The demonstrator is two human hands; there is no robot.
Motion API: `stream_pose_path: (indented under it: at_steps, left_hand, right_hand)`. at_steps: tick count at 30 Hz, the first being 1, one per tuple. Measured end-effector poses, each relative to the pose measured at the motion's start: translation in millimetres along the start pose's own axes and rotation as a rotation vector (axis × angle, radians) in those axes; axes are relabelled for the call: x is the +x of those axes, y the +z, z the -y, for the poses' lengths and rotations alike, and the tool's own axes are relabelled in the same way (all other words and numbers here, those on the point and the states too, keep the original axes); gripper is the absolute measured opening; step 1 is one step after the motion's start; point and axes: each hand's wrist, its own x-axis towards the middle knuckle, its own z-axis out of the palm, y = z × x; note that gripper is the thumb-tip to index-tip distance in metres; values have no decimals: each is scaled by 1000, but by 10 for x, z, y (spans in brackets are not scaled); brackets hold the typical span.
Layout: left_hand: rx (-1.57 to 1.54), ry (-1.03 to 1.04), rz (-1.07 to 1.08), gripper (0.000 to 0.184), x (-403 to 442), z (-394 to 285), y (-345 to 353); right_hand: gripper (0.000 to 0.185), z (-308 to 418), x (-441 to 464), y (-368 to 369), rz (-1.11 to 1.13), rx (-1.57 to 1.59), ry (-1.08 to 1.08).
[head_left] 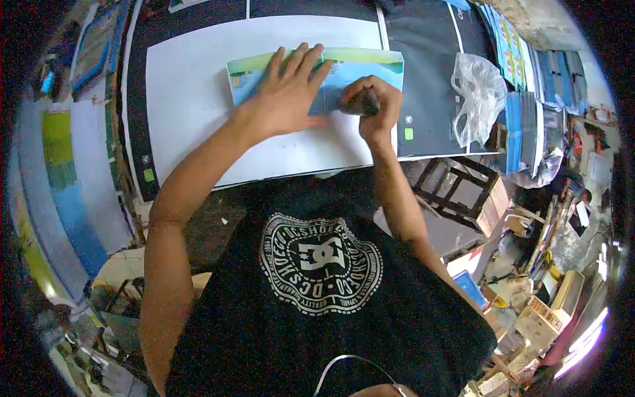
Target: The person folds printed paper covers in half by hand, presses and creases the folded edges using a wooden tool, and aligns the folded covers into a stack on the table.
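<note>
Spreading left hand open on printed sheet, clenching dark object in right hand's grip; judging sheet light, bendy, easily creased, favouring edge holds.

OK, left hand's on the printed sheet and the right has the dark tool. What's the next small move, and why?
I'd probably ease the dark tool toward the sheet's right end: the left hand lies spread on the printed sheet, seemingly bracing it, and the right hand grips the tool just beside it, so that direction leads away from the fingers.
</note>
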Motion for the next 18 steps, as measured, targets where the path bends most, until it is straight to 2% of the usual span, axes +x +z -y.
stream_pose_path:
  at_steps: [1,2,3,4,7,8,9,10,11,12,13,14,17,18]
  left_hand:
    - [-4,12,-28,101,-69,-2,53]
    - [108,12,53,98,-67,49,70]
    - [64,19,28,97,-87,117,144]
    - [16,27,2,96,-96,173,228]
    - [-5,35,-19,95,-93,198,319]
    - [3,36,-22,95,-94,194,327]
    - [16,39,-26,95,-82,205,317]
    - [35,42,-21,95,-72,196,290]
    - [53,46,-21,96,-64,170,257]
    - [69,52,-24,96,-48,152,233]
    - [67,47,-34,97,-25,136,229]
    - [79,35,-51,97,17,173,203]
    - [49,49,-55,97,-38,103,236]
    - [48,46,-76,97,7,116,218]
  right_hand:
    - [67,23,23,-16,13,45,-5]
    - [66,120,35,-51,-9,38,99]
    - [46,180,25,-64,-61,313,166]
    - [43,402,23,-157,-19,247,-5]
    - [28,866,-27,-238,-2,569,-539]
    - [27,823,22,-346,91,529,-701]
    - [27,718,-6,-318,91,462,-701]
    - [28,454,-91,-239,48,315,-526]
    - [29,111,-175,-152,9,21,-237]
    - [30,-131,-165,-83,8,-32,-78]
    - [39,-249,-113,-124,15,271,-145]
    - [42,-380,-136,-98,5,353,-106]
    - [52,-175,-109,-212,92,176,1]
    - [41,-69,-72,-246,41,243,45]
